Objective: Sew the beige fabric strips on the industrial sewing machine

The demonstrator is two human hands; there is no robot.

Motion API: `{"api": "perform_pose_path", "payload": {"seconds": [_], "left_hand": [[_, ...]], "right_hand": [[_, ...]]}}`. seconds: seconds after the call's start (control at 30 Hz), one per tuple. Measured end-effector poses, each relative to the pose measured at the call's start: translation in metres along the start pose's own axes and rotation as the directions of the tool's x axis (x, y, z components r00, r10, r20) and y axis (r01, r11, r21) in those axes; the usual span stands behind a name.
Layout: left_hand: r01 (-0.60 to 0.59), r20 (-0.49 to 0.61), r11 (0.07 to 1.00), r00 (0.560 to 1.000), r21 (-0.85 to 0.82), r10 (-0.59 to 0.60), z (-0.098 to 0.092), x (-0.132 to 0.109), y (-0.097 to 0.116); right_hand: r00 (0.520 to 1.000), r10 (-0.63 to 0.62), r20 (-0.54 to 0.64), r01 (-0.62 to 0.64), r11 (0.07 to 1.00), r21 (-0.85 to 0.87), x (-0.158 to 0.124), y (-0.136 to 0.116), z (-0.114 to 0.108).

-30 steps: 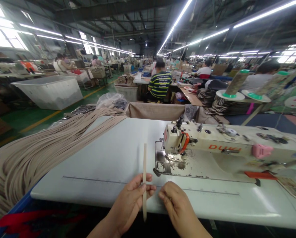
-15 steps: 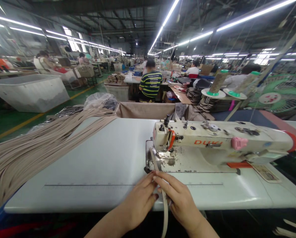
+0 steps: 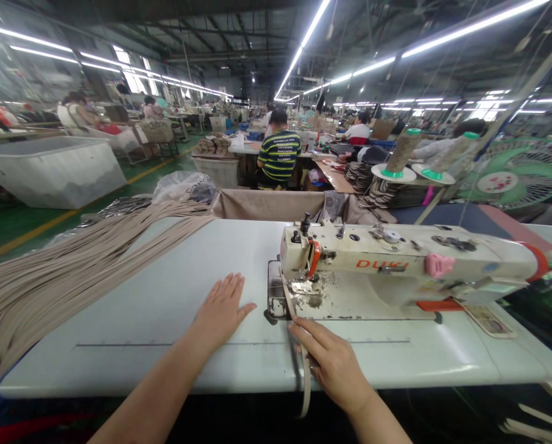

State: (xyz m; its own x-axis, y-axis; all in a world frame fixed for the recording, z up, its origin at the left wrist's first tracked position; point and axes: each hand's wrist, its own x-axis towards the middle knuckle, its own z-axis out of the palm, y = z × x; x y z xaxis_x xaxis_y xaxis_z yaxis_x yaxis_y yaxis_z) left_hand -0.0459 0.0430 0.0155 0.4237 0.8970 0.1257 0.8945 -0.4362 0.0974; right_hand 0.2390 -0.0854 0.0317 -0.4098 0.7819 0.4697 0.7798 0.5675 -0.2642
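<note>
A narrow beige strip runs from under the needle area of the sewing machine toward me and hangs over the table's front edge. My right hand is closed on this strip just in front of the machine bed, thumb partly hidden. To the left, my left hand is held over the white tabletop, fingers stretched out and thumb apart, holding nothing. The metal needle plate shows beside the strip's far end.
A thick bundle of long beige strips lies along the table's left side. Behind the table stands a fabric-lined bin. Thread cones and a green fan are at the right. A person in a striped shirt sits ahead.
My left hand has let go near the strip and moved left and forward over the tabletop, its fingers spreading. My right hand stays on the strip, whose hanging end is now higher.
</note>
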Motion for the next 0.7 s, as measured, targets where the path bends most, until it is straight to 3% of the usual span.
{"api": "perform_pose_path", "payload": {"seconds": [0.07,0.17,0.23,0.37,0.53,0.7], "left_hand": [[-0.011,-0.071,1.000,0.997,-0.020,0.009,0.001,0.005,0.014],[-0.272,-0.111,0.957,0.959,-0.100,0.261,0.003,0.009,0.040],[-0.363,-0.084,0.921,0.932,-0.142,0.354,0.005,0.011,0.052],[-0.336,-0.024,0.926,0.941,-0.170,0.337,0.010,0.018,0.057],[-0.366,-0.100,0.914,0.930,-0.177,0.353,0.009,0.018,0.053],[-0.377,-0.079,0.912,0.926,-0.163,0.368,0.005,0.018,0.055]], "right_hand": [[1.000,0.010,-0.006,-0.010,1.000,-0.011,0.000,0.001,0.001],[1.000,0.013,-0.013,-0.013,1.000,-0.019,0.002,0.001,0.001],[1.000,0.015,-0.008,-0.016,1.000,-0.019,0.003,0.000,0.001],[0.998,0.057,0.004,-0.057,0.998,-0.040,0.002,0.001,0.006],[0.994,0.102,0.044,-0.099,0.993,-0.070,0.001,0.004,0.013],[0.990,0.124,0.073,-0.117,0.989,-0.085,0.003,0.003,0.014]]}}
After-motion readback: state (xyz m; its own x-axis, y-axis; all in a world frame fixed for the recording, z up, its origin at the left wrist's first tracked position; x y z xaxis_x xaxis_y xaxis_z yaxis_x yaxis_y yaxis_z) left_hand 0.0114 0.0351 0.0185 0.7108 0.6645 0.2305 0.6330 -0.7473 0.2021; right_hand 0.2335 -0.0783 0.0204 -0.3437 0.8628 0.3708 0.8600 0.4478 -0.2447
